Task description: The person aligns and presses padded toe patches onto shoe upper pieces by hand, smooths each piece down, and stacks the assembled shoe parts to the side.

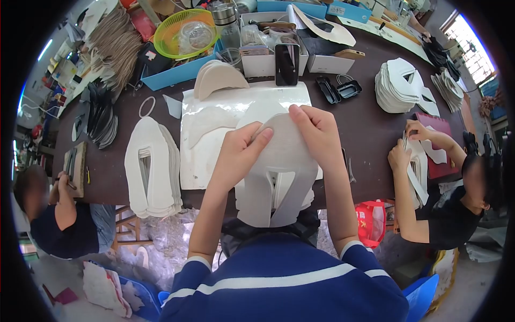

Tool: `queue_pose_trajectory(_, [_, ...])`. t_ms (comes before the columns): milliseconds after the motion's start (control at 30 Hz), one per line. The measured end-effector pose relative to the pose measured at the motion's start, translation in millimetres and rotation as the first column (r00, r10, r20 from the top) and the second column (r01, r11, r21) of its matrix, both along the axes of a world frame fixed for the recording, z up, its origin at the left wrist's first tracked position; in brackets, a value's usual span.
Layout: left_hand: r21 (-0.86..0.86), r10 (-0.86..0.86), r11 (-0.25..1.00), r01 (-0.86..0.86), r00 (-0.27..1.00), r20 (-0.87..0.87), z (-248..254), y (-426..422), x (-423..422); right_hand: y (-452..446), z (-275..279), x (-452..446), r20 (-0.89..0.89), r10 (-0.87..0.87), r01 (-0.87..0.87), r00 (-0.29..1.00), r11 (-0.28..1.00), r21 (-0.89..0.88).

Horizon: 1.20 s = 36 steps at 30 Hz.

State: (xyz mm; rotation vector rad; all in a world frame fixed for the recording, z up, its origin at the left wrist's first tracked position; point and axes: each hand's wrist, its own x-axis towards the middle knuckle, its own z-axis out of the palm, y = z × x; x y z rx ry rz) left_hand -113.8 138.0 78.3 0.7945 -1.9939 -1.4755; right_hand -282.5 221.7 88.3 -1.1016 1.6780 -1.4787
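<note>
Between my hands is a pale shoe upper [289, 147], with its rounded toe end up and its two legs hanging over the table's front edge. My left hand [241, 147] pinches its left edge, thumb on top. On the other side my right hand [317, 131] grips the upper right edge, thumb also on the face. Further white pieces show beneath and behind the held one, partly hidden. Under them lies a glossy white board [204, 172] with a curved pale piece [212, 126] on it. Both hands' other fingers are mostly hidden.
To the left stands a stack of white uppers [142, 182]. Curved beige pieces [214, 78], a phone [287, 64] and a white box [257, 64] are behind the board. An open black case [338, 88] sits right. Co-workers handle things at both sides; another white stack [394, 88] lies far right.
</note>
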Motion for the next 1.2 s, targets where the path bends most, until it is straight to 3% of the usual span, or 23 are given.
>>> queue_pose_trajectory(67, [-0.032, 0.041, 0.999, -0.041, 0.999, 0.023, -5, -8, 5, 1, -2, 2, 0.107, 0.027, -0.018, 0.994, 0.996, -0.086])
queue_pose_trajectory(167, [0.163, 0.133, 0.980, -0.110, 0.982, -0.137, -5, -19, 12, 17, -5, -2, 0.079, 0.177, -0.180, 0.981, 0.983, 0.028])
queue_pose_trajectory(267, [0.241, 0.116, 0.968, -0.067, 0.974, -0.195, 7, -8, 16, 21, -12, 1, 0.193, 0.127, -0.132, 0.973, 0.991, 0.012])
queue_pose_trajectory(367, [0.208, 0.079, 0.976, -0.061, 0.994, -0.081, -7, -8, 38, 18, -12, 1, 0.219, 0.029, -0.033, 0.975, 0.999, 0.014])
queue_pose_trajectory(467, [0.243, 0.190, 0.957, -0.156, 0.974, -0.124, 5, -4, 61, 9, -28, 6, 0.072, 0.049, -0.053, 0.996, 0.998, 0.043])
queue_pose_trajectory(567, [0.042, 0.400, 0.917, -0.398, 0.908, -0.128, 26, -17, 107, 7, -4, 21, 0.166, 0.236, -0.238, 0.957, 0.971, -0.007])
queue_pose_trajectory(667, [-0.125, 0.485, 0.861, -0.493, 0.870, -0.087, 51, -55, 171, 9, -18, 6, 0.199, 0.204, -0.200, 0.959, 0.979, -0.043])
queue_pose_trajectory(700, [-0.182, 0.512, 0.846, -0.502, 0.859, 0.007, 55, -72, 189, 11, -21, 1, 0.186, 0.179, -0.180, 0.966, 0.984, -0.008])
queue_pose_trajectory(767, [-0.311, 0.507, 0.842, -0.441, 0.843, 0.177, 48, -122, 224, 13, -27, -4, 0.175, 0.155, -0.156, 0.972, 0.988, -0.004])
queue_pose_trajectory(800, [-0.378, 0.481, 0.848, -0.372, 0.840, 0.252, 26, -155, 241, 14, -29, -5, 0.165, 0.142, -0.144, 0.976, 0.990, 0.001])
queue_pose_trajectory(867, [-0.454, 0.578, 0.795, -0.401, 0.728, 0.370, -34, -216, 267, 17, -30, -5, 0.177, 0.138, -0.144, 0.974, 0.989, 0.018])
queue_pose_trajectory(933, [-0.618, 0.686, 0.692, -0.372, 0.606, 0.404, -85, -244, 277, 18, -29, -6, 0.165, 0.126, -0.132, 0.978, 0.991, 0.023])
queue_pose_trajectory(967, [-0.558, 0.670, 0.720, -0.413, 0.622, 0.404, -98, -246, 277, 20, -29, -7, 0.153, 0.117, -0.124, 0.981, 0.992, 0.032])
queue_pose_trajectory(1067, [-0.701, 0.800, 0.596, -0.393, 0.367, 0.475, -102, -237, 266, 25, -29, -16, 0.129, 0.092, -0.100, 0.987, 0.993, 0.058])
queue_pose_trajectory(1100, [-0.729, 0.812, 0.582, -0.361, 0.214, 0.543, -81, -219, 246, 25, -31, -21, 0.129, 0.080, -0.088, 0.988, 0.994, 0.060])
queue_pose_trajectory(1200, [-0.852, 0.913, 0.397, -0.340, 0.244, 0.328, -66, -213, 232, 23, -33, -25, 0.129, 0.041, -0.051, 0.991, 0.996, 0.074])
